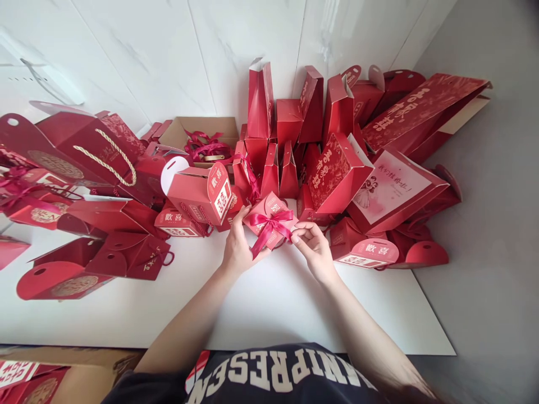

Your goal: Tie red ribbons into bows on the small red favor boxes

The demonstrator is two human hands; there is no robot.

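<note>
A small red gift box (275,206) with pale lettering sits between my hands, just above the white table. A shiny magenta ribbon (272,222) is tied round it in a bow on top. My left hand (238,242) grips the box at its left side, thumb along the edge, and one ribbon tail hangs beside the palm. At the box's right corner, my right hand (312,247) has its thumb and forefinger pinched at the other ribbon tail. Its remaining fingers curl near the box's edge.
Red paper gift boxes (197,193) and bags (341,174) crowd the white table (269,314) left, right and behind. A cardboard box (172,132) of loose ribbon stands at the back. Another carton (92,376) is at lower left. A grey wall (488,224) bounds the right.
</note>
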